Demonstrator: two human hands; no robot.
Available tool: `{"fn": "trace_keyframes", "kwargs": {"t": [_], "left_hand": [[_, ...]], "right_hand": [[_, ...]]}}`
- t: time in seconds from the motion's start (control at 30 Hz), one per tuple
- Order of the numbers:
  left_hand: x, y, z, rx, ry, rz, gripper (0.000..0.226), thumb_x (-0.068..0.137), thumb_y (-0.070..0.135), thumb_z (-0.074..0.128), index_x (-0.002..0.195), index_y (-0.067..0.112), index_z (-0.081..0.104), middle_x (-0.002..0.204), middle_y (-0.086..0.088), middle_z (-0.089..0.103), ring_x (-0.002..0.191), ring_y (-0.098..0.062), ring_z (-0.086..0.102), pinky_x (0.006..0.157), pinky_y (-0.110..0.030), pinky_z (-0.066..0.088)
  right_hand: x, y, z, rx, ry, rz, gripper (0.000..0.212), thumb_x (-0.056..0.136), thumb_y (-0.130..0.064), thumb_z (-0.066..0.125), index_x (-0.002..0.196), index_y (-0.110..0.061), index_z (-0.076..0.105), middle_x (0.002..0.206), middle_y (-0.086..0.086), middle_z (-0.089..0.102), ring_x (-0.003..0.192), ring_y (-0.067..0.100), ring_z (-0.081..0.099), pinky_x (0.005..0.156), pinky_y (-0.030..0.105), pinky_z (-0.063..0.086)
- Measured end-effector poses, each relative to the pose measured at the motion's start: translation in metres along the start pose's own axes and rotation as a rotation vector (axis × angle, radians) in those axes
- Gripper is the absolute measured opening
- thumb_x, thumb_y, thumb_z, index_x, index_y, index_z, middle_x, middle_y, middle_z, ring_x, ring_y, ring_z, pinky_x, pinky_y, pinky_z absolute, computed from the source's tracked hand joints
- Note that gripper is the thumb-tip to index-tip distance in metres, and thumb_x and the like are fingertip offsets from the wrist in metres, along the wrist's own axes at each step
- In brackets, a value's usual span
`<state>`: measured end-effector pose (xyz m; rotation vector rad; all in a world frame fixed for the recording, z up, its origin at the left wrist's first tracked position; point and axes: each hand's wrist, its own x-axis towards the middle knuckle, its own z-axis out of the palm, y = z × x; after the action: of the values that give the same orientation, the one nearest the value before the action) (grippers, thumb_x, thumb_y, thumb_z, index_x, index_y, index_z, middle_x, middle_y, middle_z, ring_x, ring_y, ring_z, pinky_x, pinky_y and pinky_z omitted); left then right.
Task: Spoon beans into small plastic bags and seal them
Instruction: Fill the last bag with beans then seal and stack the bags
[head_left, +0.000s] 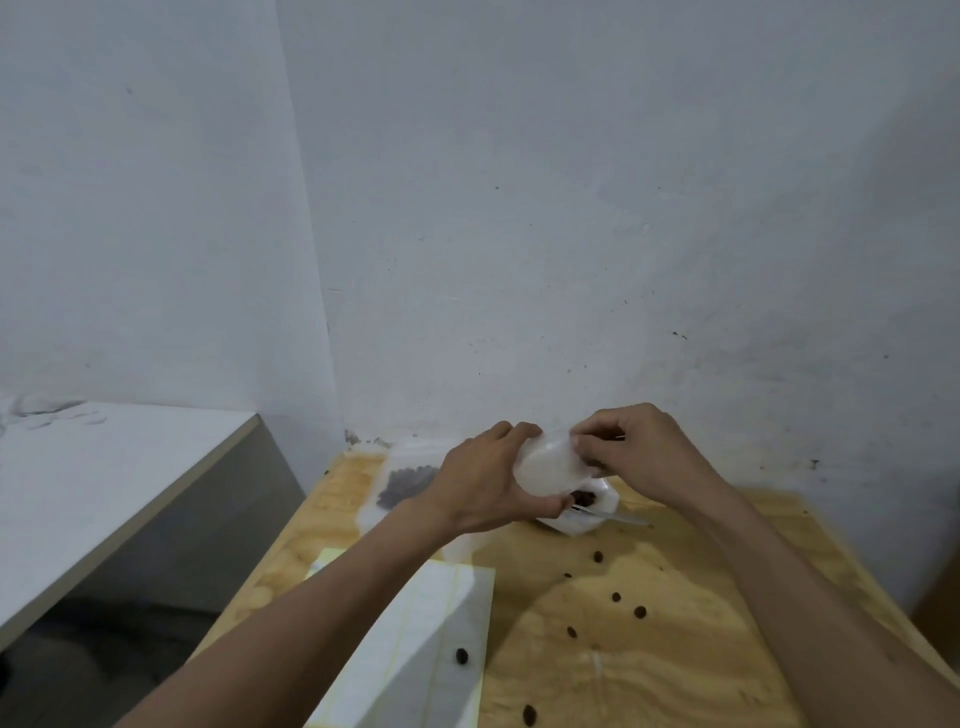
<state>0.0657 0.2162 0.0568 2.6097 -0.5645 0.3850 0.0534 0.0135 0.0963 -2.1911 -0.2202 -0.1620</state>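
My left hand (483, 480) grips a small translucent plastic bag (550, 465) from the left, held above the table. My right hand (641, 452) pinches the bag's top right edge with thumb and fingers. Just below the bag stands a white container (597, 506) with dark beans inside, partly hidden by my hands. A spoon (621, 517) lies with its handle sticking out to the right of the container. A filled bag of dark beans (408, 480) lies flat at the table's far left corner.
Several loose beans (615, 597) lie scattered on the wooden table (649, 649). A stack of flat clear bags (415, 649) lies at the near left under my left forearm. A white counter (104, 483) stands to the left; walls close the back.
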Motion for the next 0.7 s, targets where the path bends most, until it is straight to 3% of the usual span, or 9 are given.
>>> {"fn": "trace_keyframes", "kwargs": {"t": [0.1, 0.17, 0.23, 0.33, 0.4, 0.47, 0.6, 0.7], "left_hand": [[0.005, -0.015, 0.000, -0.090, -0.070, -0.151, 0.071, 0.074, 0.072, 0.073, 0.123, 0.023, 0.058, 0.108, 0.006, 0.059, 0.093, -0.012, 0.056, 0.072, -0.024, 0.039], [0.009, -0.020, 0.002, -0.232, -0.116, -0.233, 0.060, 0.077, 0.070, 0.073, 0.101, 0.016, 0.062, 0.097, 0.003, 0.061, 0.083, -0.012, 0.055, 0.067, -0.024, 0.040], [0.014, -0.021, 0.006, -0.425, -0.202, -0.342, 0.066, 0.074, 0.074, 0.072, 0.108, 0.018, 0.068, 0.106, 0.002, 0.068, 0.092, -0.014, 0.063, 0.082, -0.031, 0.053], [0.020, -0.016, 0.016, -0.524, -0.351, -0.473, 0.074, 0.071, 0.078, 0.070, 0.124, 0.026, 0.065, 0.123, 0.005, 0.064, 0.109, -0.020, 0.061, 0.095, -0.038, 0.051], [0.024, -0.016, 0.022, -0.516, -0.417, -0.515, 0.082, 0.071, 0.078, 0.070, 0.131, 0.023, 0.064, 0.121, 0.004, 0.064, 0.107, -0.019, 0.062, 0.096, -0.038, 0.051], [0.027, -0.018, 0.026, -0.527, -0.415, -0.562, 0.090, 0.067, 0.079, 0.073, 0.132, 0.018, 0.063, 0.120, 0.001, 0.065, 0.103, -0.018, 0.062, 0.095, -0.037, 0.052], [0.030, -0.023, 0.030, -0.646, -0.318, -0.648, 0.113, 0.059, 0.080, 0.076, 0.140, 0.006, 0.052, 0.138, -0.008, 0.057, 0.120, -0.027, 0.058, 0.096, -0.038, 0.050], [0.028, -0.022, 0.029, -0.681, -0.270, -0.639, 0.109, 0.066, 0.076, 0.076, 0.144, 0.005, 0.048, 0.141, -0.006, 0.053, 0.123, -0.027, 0.054, 0.092, -0.037, 0.047]], "right_hand": [[0.002, 0.029, -0.005, -0.270, 0.080, 0.059, 0.010, 0.092, -0.029, 0.070, 0.097, -0.024, 0.077, 0.097, -0.010, 0.076, 0.093, 0.009, 0.070, 0.083, 0.030, 0.055], [-0.001, 0.047, -0.005, -0.497, -0.013, 0.211, 0.036, 0.091, -0.048, 0.067, 0.117, -0.023, 0.069, 0.118, -0.004, 0.069, 0.105, 0.016, 0.065, 0.086, 0.034, 0.053], [-0.005, 0.061, -0.002, -0.542, -0.135, 0.335, 0.057, 0.084, -0.060, 0.069, 0.126, -0.022, 0.060, 0.123, 0.000, 0.063, 0.105, 0.019, 0.062, 0.080, 0.032, 0.051], [-0.010, 0.066, 0.009, -0.524, -0.227, 0.348, 0.045, 0.080, -0.048, 0.078, 0.111, -0.023, 0.057, 0.106, -0.001, 0.065, 0.083, 0.013, 0.062, 0.064, 0.030, 0.050], [-0.010, 0.068, 0.016, -0.420, -0.174, 0.305, 0.018, 0.086, -0.032, 0.076, 0.091, -0.017, 0.068, 0.083, 0.001, 0.073, 0.061, 0.011, 0.062, 0.059, 0.032, 0.054], [-0.009, 0.068, 0.014, -0.272, -0.121, 0.325, 0.014, 0.088, -0.018, 0.073, 0.077, -0.011, 0.074, 0.063, 0.004, 0.072, 0.047, 0.013, 0.059, 0.052, 0.029, 0.054], [-0.007, 0.064, 0.004, -0.315, -0.070, 0.347, 0.017, 0.084, -0.009, 0.067, 0.071, -0.005, 0.078, 0.061, 0.011, 0.073, 0.053, 0.023, 0.069, 0.055, 0.028, 0.056], [-0.006, 0.061, 0.003, -0.448, 0.051, 0.171, 0.018, 0.082, -0.009, 0.061, 0.078, 0.002, 0.075, 0.073, 0.020, 0.073, 0.069, 0.034, 0.070, 0.052, 0.033, 0.049]]}}
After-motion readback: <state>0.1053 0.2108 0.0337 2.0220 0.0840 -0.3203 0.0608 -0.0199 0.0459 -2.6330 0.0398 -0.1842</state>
